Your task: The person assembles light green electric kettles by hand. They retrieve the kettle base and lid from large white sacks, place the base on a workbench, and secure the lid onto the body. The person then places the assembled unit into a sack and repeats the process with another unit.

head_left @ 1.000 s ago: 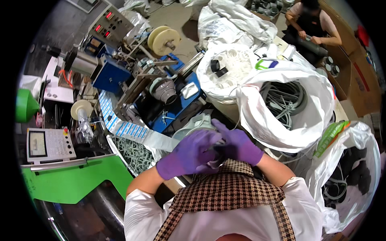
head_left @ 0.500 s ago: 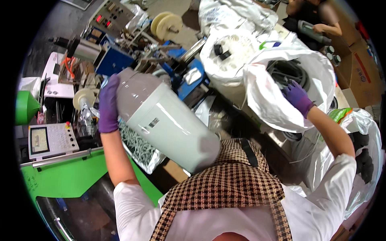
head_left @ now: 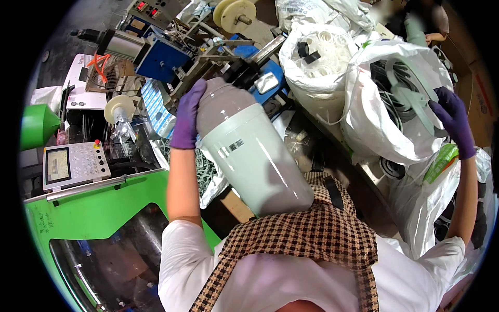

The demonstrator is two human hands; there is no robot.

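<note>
Near the middle, a canister [head_left: 260, 161] tilts against the apron [head_left: 286, 234], its far end held by the left hand [head_left: 188, 117], fingers pressed together, while the right hand [head_left: 455, 114] curls at a strap [head_left: 410, 96] over the sack [head_left: 374, 132], whether pinching I can't tell.

This is a factory workshop. A blue machine [head_left: 163, 58] with a metal cylinder [head_left: 123, 46] shows it, as do a control panel [head_left: 78, 165] with screen and buttons at the far edge of a green cover [head_left: 104, 200], a large spool [head_left: 236, 14], a white sack [head_left: 314, 86] of plastic rings [head_left: 332, 47], and a co-worker [head_left: 441, 21].
</note>
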